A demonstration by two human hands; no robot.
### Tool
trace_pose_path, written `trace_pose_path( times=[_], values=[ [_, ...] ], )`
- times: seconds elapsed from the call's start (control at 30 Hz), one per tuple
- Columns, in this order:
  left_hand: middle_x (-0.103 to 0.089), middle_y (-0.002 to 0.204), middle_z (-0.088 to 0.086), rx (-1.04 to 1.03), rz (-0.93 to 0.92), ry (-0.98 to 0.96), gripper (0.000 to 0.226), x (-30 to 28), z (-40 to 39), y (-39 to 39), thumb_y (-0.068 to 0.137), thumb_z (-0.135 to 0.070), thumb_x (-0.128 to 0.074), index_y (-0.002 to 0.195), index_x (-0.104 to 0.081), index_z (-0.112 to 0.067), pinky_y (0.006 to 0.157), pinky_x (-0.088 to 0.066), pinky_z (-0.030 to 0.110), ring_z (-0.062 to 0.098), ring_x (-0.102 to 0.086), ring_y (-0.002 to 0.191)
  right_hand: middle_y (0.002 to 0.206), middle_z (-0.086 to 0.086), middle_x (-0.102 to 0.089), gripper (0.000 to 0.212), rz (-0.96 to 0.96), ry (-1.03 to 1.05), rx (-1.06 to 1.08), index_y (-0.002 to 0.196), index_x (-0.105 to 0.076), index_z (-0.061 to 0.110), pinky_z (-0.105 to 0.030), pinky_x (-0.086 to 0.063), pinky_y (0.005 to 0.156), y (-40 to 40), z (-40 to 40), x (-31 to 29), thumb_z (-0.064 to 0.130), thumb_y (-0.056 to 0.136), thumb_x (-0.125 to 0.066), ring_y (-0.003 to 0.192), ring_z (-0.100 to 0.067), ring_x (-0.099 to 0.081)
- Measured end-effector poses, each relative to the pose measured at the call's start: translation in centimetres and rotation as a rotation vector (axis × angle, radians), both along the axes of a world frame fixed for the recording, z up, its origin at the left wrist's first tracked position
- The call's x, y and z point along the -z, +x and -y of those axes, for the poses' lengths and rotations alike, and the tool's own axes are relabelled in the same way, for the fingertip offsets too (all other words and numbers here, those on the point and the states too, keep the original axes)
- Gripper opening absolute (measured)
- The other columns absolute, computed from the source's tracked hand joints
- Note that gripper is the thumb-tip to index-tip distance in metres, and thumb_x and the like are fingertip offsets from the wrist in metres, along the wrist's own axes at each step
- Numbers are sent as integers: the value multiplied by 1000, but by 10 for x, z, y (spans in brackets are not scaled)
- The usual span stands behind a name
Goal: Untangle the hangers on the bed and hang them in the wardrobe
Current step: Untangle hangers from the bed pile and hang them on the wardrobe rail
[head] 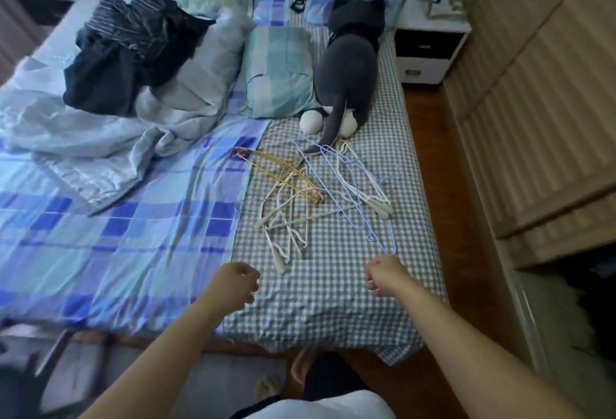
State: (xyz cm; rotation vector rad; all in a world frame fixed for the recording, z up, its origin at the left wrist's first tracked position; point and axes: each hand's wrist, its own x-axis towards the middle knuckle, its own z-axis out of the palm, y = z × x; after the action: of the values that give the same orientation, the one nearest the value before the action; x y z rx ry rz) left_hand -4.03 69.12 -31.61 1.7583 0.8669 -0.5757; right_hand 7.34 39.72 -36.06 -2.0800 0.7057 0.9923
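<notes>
Left hand [237, 280] hovers over bed [333, 302], fingers loosely curled, holding nothing. Right hand [383, 273] likewise curled, just short of blue hanger [373, 228]; grip not discernible. Hangers [300, 198] tangled mid-bed, below grey plush cat [350, 68]. Wardrobe [540, 101] at right.

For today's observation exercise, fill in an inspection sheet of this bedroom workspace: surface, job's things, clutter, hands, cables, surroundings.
Surface: bed, checked sheet, rumpled.
Job's things: hangers, tangled pile of white, blue and gold ones, mid-bed.
Clutter: dark clothes, blanket, pillow, plush cat.
Hands: left hand and right hand, fingers loosely curled, holding nothing, short of the pile.
Cables: nothing seen.
Surroundings: wardrobe at right, nightstand.
</notes>
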Motion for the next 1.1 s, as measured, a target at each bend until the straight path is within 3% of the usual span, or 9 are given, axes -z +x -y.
trace_pose_path(
  times=[0.1,0.27,0.43,0.63,0.73,0.83,0.93,1.03,1.1],
  values=[
    [-54,68,13,-103,-69,-40,18,11,-4,20,97,-4,-51,82,-59,-4,44,-31,19,19,-46,46,85,-16,-63,25,-77,-18,46,119,-59,0,-35,-50,62,37,0,32,3,99,-45,71,-24,-57],
    [-62,73,11,-176,-122,2,15,11,-10,41,99,-12,-56,90,-64,-2,49,-39,24,17,-53,48,103,-16,-63,44,-52,13,116,144,-45,4,-35,-58,70,91,-3,66,7,100,-44,85,-23,-63],
    [-63,78,12,-209,-216,-1,16,25,-6,70,99,-12,-54,99,-65,1,50,-40,26,19,-55,53,111,-15,-64,33,-87,84,281,129,-51,-1,-47,-57,93,144,-20,106,7,98,-45,102,-30,-68],
    [-64,77,10,-158,-281,1,15,44,7,106,99,-11,-54,99,-66,-2,50,-41,26,22,-57,56,103,-16,-63,28,-153,215,437,124,-56,1,-34,-61,70,180,-27,140,-1,97,-50,89,-23,-68],
    [-66,81,11,-104,-279,-8,16,41,18,124,99,-13,-53,100,-66,-3,52,-43,27,22,-58,60,103,-20,-67,17,-156,311,358,110,-59,1,-33,-57,60,183,-26,128,-4,99,-47,82,-27,-69],
    [-67,82,11,-100,-240,-65,16,34,34,143,98,-15,-55,98,-68,-5,57,-45,29,20,-59,62,110,-27,-70,9,-121,516,292,100,-58,2,-34,-59,69,174,-25,98,-3,99,-51,89,-32,-74],
    [-67,89,9,-123,-179,-181,16,27,57,161,97,-21,-59,103,-68,-9,68,-49,32,20,-61,72,109,-20,-71,10,3,620,234,108,-59,0,-33,-61,75,147,-27,54,2,101,-52,90,-29,-75],
    [-66,107,0,-134,-85,-197,41,24,76,178,90,-42,-69,122,-53,-21,88,-55,37,20,-66,94,109,-9,-71,9,101,655,81,102,-64,13,-39,-60,84,108,-44,21,13,102,-55,91,-24,-74],
    [-64,116,5,-141,-31,-215,66,23,84,191,85,-50,-72,137,-42,-24,90,-56,43,19,-67,98,105,0,-72,9,172,663,-74,100,-64,24,-39,-59,81,83,-60,10,21,102,-56,91,-20,-72]
  ],
)
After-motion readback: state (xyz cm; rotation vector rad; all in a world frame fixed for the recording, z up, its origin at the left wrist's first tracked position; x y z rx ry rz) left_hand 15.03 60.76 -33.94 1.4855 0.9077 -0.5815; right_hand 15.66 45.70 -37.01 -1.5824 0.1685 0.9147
